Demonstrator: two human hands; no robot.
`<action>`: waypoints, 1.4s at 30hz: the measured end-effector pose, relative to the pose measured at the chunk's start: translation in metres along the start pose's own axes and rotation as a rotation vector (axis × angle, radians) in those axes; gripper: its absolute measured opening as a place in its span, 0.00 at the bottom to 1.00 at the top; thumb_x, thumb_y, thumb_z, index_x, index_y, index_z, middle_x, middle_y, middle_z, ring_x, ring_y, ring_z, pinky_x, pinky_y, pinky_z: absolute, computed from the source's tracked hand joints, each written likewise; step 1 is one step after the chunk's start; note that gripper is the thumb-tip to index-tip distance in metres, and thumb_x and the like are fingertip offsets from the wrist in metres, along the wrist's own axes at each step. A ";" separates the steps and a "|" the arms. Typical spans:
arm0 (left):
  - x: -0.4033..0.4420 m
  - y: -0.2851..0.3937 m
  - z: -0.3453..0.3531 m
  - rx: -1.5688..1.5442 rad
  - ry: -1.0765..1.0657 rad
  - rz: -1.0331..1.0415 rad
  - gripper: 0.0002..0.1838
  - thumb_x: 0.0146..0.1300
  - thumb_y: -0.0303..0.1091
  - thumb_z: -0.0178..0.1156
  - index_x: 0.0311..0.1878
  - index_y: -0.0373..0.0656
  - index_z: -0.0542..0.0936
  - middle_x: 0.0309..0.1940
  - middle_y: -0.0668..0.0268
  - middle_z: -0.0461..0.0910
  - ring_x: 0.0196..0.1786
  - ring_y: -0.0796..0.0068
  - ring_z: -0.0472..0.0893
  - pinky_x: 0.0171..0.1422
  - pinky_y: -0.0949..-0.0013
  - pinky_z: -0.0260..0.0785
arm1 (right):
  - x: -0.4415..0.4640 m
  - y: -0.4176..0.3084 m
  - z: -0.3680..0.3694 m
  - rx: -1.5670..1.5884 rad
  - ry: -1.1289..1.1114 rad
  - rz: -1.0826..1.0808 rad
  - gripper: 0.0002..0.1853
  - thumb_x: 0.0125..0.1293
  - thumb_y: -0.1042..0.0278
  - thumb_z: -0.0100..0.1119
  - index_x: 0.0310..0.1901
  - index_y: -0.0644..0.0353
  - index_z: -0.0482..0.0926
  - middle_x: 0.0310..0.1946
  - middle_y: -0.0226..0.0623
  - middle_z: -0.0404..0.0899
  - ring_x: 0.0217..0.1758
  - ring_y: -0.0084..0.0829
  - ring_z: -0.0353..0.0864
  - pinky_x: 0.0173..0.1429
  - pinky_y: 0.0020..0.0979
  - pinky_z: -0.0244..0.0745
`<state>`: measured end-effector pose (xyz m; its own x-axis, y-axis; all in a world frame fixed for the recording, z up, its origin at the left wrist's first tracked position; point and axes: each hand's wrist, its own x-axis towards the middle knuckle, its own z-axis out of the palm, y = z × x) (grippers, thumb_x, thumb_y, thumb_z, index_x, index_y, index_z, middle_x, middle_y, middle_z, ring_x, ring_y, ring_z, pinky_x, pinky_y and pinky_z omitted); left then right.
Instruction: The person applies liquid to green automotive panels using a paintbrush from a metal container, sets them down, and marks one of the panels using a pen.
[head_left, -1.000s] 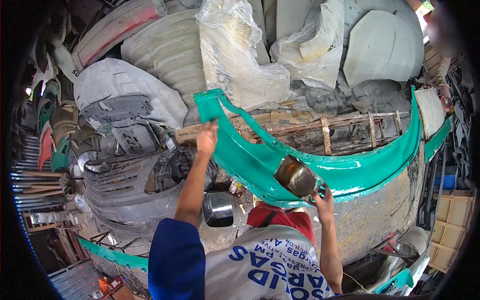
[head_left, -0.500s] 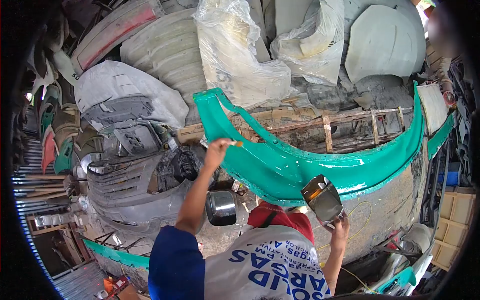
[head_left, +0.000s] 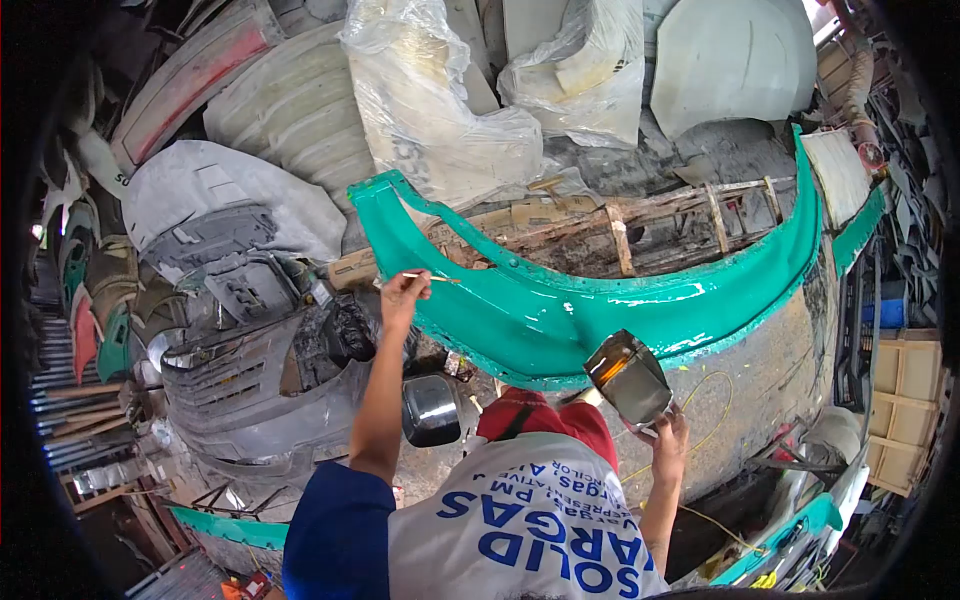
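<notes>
A long, curved glossy green moulded panel (head_left: 520, 310) stretches across the middle in front of me. My left hand (head_left: 402, 297) is closed round the handle of a small paintbrush (head_left: 436, 278), seen nearly edge-on. The brush's brownish tip is over the panel's left part; whether it touches cannot be made out. My right hand (head_left: 668, 430) grips the lower end of a rectangular open metal tin (head_left: 630, 378), tilted, with amber-coloured liquid inside. The tin is in front of the panel's near edge. Wet-looking highlights run along the green surface.
A dark, shiny rectangular container (head_left: 431, 410) stands below my left forearm. Grey bumpers (head_left: 255, 390) lie to the left. Plastic-wrapped panels (head_left: 430, 110) lean at the back. A rusty metal frame (head_left: 620, 240) is behind the green panel. A yellow hose (head_left: 715, 425) curves across the floor.
The view has shifted, so the scene sits farther left. The paintbrush has turned from broadside to nearly edge-on in my left hand. My right hand still holds the tin.
</notes>
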<state>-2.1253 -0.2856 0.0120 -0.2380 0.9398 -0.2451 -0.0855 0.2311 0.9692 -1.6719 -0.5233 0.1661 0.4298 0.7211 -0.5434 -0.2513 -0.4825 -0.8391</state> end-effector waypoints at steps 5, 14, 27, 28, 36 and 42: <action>-0.005 -0.014 0.023 0.170 -0.027 0.042 0.11 0.65 0.34 0.65 0.38 0.32 0.81 0.24 0.63 0.82 0.23 0.77 0.81 0.27 0.72 0.74 | 0.002 0.008 -0.010 -0.028 -0.055 -0.007 0.43 0.63 0.59 0.63 0.71 0.72 0.52 0.61 0.49 0.70 0.59 0.39 0.76 0.50 0.43 0.85; 0.104 -0.013 -0.063 0.370 0.285 0.401 0.11 0.70 0.33 0.58 0.44 0.32 0.81 0.31 0.60 0.84 0.30 0.75 0.83 0.34 0.71 0.76 | -0.006 0.004 -0.016 -0.058 -0.028 0.008 0.39 0.63 0.61 0.62 0.70 0.69 0.56 0.57 0.46 0.73 0.54 0.38 0.80 0.48 0.43 0.85; -0.004 -0.008 -0.002 0.429 -0.470 0.260 0.08 0.66 0.29 0.61 0.46 0.38 0.82 0.35 0.60 0.85 0.31 0.70 0.83 0.35 0.66 0.76 | 0.007 0.004 -0.006 -0.052 -0.053 -0.001 0.41 0.63 0.57 0.63 0.70 0.70 0.55 0.60 0.49 0.71 0.59 0.40 0.77 0.48 0.41 0.86; 0.021 -0.005 -0.015 0.402 -0.443 0.242 0.08 0.66 0.30 0.61 0.45 0.38 0.84 0.33 0.64 0.85 0.29 0.75 0.81 0.34 0.70 0.74 | 0.007 0.002 -0.003 -0.052 -0.057 -0.003 0.41 0.63 0.57 0.63 0.70 0.70 0.55 0.60 0.49 0.71 0.59 0.40 0.77 0.48 0.41 0.86; 0.180 0.030 -0.106 0.496 -0.180 0.239 0.09 0.66 0.35 0.64 0.41 0.40 0.86 0.28 0.70 0.83 0.30 0.81 0.78 0.33 0.71 0.72 | 0.003 -0.007 0.004 -0.159 -0.056 -0.036 0.40 0.64 0.54 0.61 0.70 0.67 0.56 0.56 0.45 0.74 0.53 0.38 0.82 0.47 0.41 0.85; 0.179 0.058 -0.111 0.795 0.076 0.677 0.08 0.64 0.31 0.61 0.44 0.44 0.86 0.43 0.56 0.85 0.40 0.56 0.84 0.46 0.62 0.75 | -0.002 -0.012 0.009 -0.162 -0.024 -0.026 0.38 0.64 0.55 0.61 0.69 0.68 0.58 0.56 0.45 0.74 0.54 0.40 0.81 0.48 0.42 0.85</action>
<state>-2.2798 -0.1314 0.0210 -0.0609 0.9227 0.3806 0.7427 -0.2129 0.6349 -1.6777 -0.5148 0.1768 0.4131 0.7449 -0.5239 -0.0964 -0.5363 -0.8385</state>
